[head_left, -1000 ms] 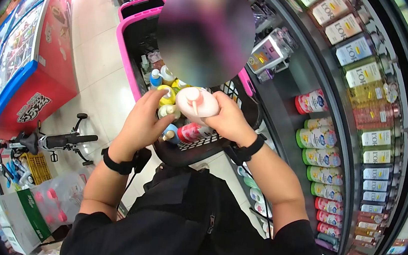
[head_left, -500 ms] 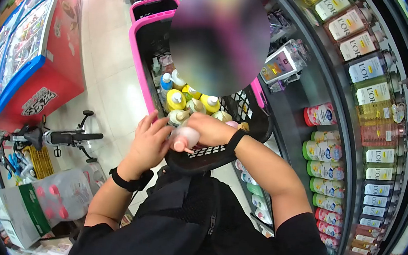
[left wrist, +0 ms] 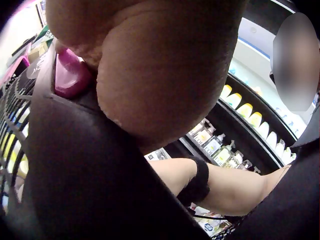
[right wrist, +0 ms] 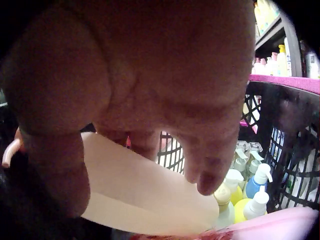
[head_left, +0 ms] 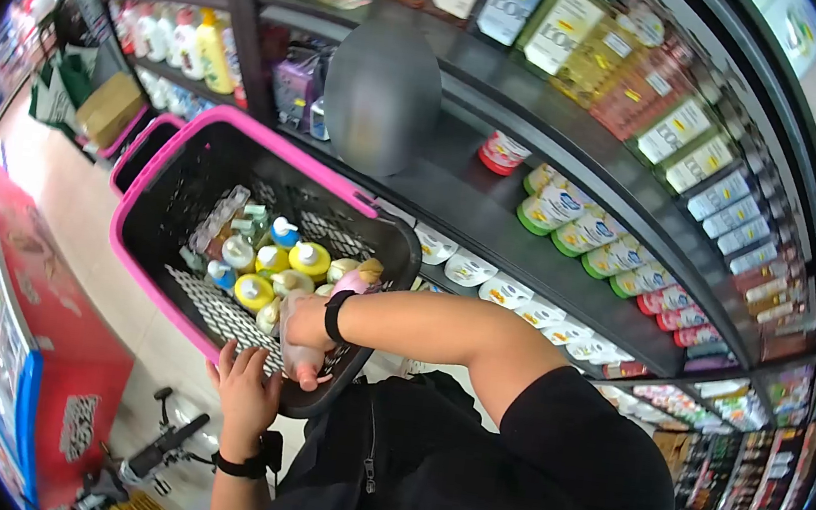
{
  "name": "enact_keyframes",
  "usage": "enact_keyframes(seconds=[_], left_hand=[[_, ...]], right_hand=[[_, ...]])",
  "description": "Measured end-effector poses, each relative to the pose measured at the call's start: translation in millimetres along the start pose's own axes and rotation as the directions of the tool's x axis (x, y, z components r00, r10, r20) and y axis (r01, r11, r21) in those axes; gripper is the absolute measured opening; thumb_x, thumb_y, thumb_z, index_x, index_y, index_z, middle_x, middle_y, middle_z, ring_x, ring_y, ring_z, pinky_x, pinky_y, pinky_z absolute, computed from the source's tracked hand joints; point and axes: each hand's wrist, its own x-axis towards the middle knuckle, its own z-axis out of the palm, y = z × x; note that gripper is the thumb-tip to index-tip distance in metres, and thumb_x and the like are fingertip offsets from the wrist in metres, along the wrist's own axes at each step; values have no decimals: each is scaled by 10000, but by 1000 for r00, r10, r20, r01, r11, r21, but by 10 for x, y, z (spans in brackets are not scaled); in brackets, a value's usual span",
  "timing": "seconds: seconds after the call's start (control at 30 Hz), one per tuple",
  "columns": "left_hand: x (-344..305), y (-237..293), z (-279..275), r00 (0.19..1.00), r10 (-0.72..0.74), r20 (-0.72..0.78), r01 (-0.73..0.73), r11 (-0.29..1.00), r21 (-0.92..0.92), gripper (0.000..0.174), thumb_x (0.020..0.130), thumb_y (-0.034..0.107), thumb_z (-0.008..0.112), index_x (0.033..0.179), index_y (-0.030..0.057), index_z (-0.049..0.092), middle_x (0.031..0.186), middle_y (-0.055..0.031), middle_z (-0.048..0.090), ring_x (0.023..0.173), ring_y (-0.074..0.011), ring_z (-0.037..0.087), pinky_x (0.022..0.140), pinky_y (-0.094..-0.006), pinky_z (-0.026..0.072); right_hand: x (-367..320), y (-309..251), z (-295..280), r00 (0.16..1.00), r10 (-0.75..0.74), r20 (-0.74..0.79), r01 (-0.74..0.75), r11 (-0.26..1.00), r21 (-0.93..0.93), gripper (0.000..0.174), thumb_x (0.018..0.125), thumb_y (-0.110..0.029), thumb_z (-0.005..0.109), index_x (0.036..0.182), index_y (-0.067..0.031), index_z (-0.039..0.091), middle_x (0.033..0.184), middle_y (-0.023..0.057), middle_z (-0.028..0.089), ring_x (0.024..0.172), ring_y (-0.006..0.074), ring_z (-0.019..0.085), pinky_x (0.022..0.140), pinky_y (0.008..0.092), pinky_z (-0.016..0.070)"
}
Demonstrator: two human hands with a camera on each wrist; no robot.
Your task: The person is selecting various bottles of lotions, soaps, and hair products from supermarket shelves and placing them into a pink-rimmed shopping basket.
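Note:
My right hand (head_left: 301, 328) grips a pale pink pump bottle (head_left: 303, 362) and holds it low inside a black basket with a pink rim (head_left: 165, 177), against the basket's near wall. In the right wrist view my fingers (right wrist: 60, 165) curl round the cream-pink bottle (right wrist: 150, 192). My left hand (head_left: 246, 393) rests flat on the outside of the basket's near wall, fingers spread upward. Seen from the left wrist, my palm (left wrist: 160, 75) lies against the black basket rim (left wrist: 85, 165) next to a pink handle (left wrist: 70, 75). Several yellow, blue and white pump bottles (head_left: 270, 270) fill the basket.
Dark shelves (head_left: 573, 223) stacked with bottles and tubs run along the right and behind the basket. A second pink-rimmed basket (head_left: 138, 149) and a cardboard box (head_left: 108, 105) stand further back. A red chest freezer (head_left: 81, 389) and a small scooter (head_left: 165, 444) are on the floor at left.
The right hand has lowered the pink bottle from above the basket down inside its near wall. The left hand has left the bottle and moved to the basket's outside. The head view has turned toward the shelves.

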Motion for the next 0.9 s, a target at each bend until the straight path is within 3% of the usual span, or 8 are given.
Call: enact_keyframes(seconds=[0.1,0.2,0.3,0.43,0.6,0.67,0.77,0.9], left_hand=[[9,-38,19,999,36,6,-36,999,-18,386,817,225,737,1182,113,682,1223,-78,666,1369,-387,418,1146,-676,170],[19,18,9,1000,16,-4,-16,1000,-22,356,827,209,720,1165,102,698,1195,-90,679,1355,-394,425,1152,-671,154],[36,49,34,1000,-13,-8,13,1000,1,358,827,209,711,1165,91,700,1177,-106,680,1345,-404,429,1149,-672,157],[52,21,54,1000,17,4,-17,1000,3,356,832,227,706,1156,79,704,1168,-111,683,1336,-396,437,1139,-683,161],[43,-15,91,1000,18,4,-19,999,27,351,838,255,708,1138,72,707,1156,-110,686,1322,-390,451,1131,-701,169],[42,-3,95,1000,13,0,-13,999,47,350,840,279,712,1133,87,705,1157,-88,689,1318,-381,460,1124,-709,174],[42,-11,94,1000,14,9,-14,998,56,331,837,293,717,1106,101,707,1158,-72,691,1311,-372,466,1105,-719,194],[48,-28,102,1000,13,11,-14,996,85,316,830,289,719,1087,107,713,1150,-70,693,1299,-359,476,1098,-709,219]], right_hand=[[490,102,128,945,-205,253,165,971,171,786,547,-969,532,867,-296,780,991,-1,748,1006,263,682,839,443,524],[326,104,419,991,118,-57,-111,988,109,739,534,-982,544,861,-359,772,1027,-33,733,1033,271,666,871,474,525],[-89,-84,164,987,106,-120,-91,988,122,654,722,-651,713,1103,-121,751,1215,146,684,1123,342,665,868,520,556],[-722,-409,-17,960,74,-271,-34,988,148,394,826,-380,711,1119,-117,704,1158,131,681,1064,350,678,815,493,576],[-1375,-763,158,824,288,-487,-105,924,369,287,840,-253,677,1093,-119,661,1137,99,648,1119,293,614,977,469,451],[-1336,-744,548,608,334,-720,-83,929,361,274,834,-330,716,986,-103,704,1026,97,678,1097,293,620,1010,457,425],[-1388,-750,645,456,201,-867,8,973,230,318,845,-374,708,947,-75,669,995,95,657,1076,295,604,1030,437,389],[-1332,-802,616,518,284,-807,-75,955,287,331,882,-380,689,1001,-72,665,997,80,645,1074,286,591,1020,427,399]])
